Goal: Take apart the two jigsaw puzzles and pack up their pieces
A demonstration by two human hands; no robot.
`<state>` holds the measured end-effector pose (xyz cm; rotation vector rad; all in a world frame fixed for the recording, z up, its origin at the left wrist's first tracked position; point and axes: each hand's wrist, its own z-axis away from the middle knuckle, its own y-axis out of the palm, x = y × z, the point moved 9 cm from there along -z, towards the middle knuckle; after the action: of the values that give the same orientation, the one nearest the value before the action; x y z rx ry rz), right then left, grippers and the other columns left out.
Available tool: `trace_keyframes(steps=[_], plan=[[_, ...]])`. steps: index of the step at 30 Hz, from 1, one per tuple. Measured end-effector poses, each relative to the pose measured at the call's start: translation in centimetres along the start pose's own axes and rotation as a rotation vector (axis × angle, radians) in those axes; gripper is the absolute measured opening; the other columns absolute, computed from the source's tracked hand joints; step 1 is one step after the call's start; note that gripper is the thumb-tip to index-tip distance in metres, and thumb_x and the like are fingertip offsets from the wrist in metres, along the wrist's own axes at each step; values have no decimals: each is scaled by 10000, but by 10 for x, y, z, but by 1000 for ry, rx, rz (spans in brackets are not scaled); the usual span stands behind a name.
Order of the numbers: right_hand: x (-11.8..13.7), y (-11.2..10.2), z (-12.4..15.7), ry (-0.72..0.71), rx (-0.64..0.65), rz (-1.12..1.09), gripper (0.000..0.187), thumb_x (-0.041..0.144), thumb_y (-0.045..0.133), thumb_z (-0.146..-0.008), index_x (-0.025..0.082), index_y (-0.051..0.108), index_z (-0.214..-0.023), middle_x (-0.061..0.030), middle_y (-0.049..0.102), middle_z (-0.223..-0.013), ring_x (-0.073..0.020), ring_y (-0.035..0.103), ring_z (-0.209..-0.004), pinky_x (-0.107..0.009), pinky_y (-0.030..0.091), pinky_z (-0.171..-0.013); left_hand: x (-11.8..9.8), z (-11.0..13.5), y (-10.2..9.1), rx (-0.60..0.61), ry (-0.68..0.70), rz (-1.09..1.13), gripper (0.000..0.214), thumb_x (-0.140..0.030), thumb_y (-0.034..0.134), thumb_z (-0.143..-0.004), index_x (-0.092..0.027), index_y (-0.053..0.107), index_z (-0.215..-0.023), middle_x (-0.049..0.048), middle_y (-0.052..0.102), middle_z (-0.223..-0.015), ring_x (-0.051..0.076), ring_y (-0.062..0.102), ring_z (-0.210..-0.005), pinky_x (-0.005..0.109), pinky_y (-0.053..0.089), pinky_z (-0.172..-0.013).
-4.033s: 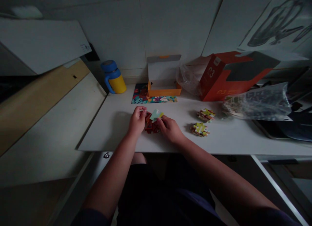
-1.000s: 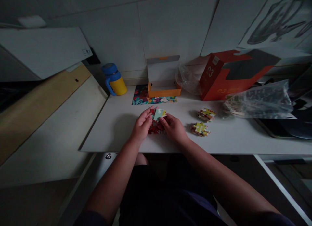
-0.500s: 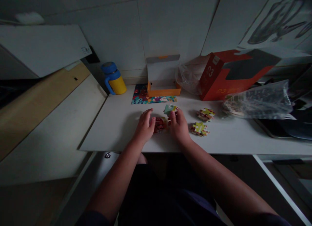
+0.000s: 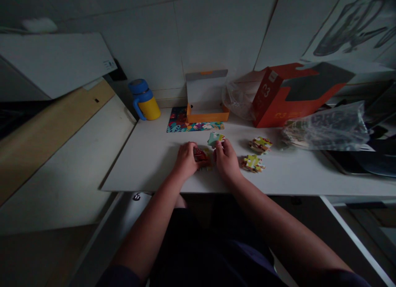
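Observation:
My left hand (image 4: 186, 160) is closed with thumb and fingers around the edge of a red puzzle piece (image 4: 201, 155), which lies over other pieces at the middle of the desk. My right hand (image 4: 228, 161) pinches a pale green and yellow puzzle piece (image 4: 213, 139) between thumb and fingers, just above the desk. To the right of that hand are two small stacks of puzzle pieces, a nearer yellow-green stack (image 4: 253, 163) and a farther stack (image 4: 260, 145). The fingers hide part of both held pieces.
An open orange box (image 4: 208, 117) stands on a patterned card (image 4: 177, 124) by the wall. A blue and yellow flask (image 4: 148, 103) is at the back left. A red carton (image 4: 278, 97) and a clear plastic bag (image 4: 334, 128) holding pieces stand at the right.
My left hand has closed from spread fingers onto the red puzzle piece, which has lifted slightly or shifted left. My right hand keeps its piece almost still.

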<state>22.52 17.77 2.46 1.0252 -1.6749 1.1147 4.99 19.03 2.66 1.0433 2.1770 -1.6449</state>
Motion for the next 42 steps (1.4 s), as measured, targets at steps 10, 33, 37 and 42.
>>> trace_keyframes(steps=[10, 33, 37, 42], plan=[[5, -4, 0, 2, -26, -35, 303, 493, 445, -1034, 240, 503, -878, 18, 562, -714, -160, 515, -641, -271, 375, -614, -3, 6, -8, 1, -23, 356, 250, -176, 566, -984, -254, 572, -1221, 63, 700, -1168, 193, 674, -1053, 345, 516, -970], [10, 23, 7, -41, 198, 21, 310, 461, 557, -978, 235, 636, -1174, -37, 728, -934, -181, 683, -713, -297, 518, -651, 14, 8, -29, -220, -165, 695, 322, -401, 663, -966, -188, 680, -1207, 109, 754, -1177, 206, 725, -1024, 335, 582, -918], [0, 21, 4, 76, 184, -124, 357, 549, 574, -945, 229, 589, -1103, -47, 719, -941, -195, 701, -728, -310, 565, -635, 4, 5, -15, -74, -116, 887, 450, -336, 760, -894, -194, 620, -1297, 139, 709, -1301, 236, 679, -1197, 374, 549, -1021], [-10, 28, 3, 148, 216, -303, 404, 602, 622, -903, 241, 571, -1078, -44, 714, -968, -208, 707, -790, -371, 626, -728, -3, 7, -5, 49, -95, 940, 465, -259, 744, -896, -220, 615, -1341, 136, 667, -1385, 248, 633, -1286, 411, 498, -1099]])
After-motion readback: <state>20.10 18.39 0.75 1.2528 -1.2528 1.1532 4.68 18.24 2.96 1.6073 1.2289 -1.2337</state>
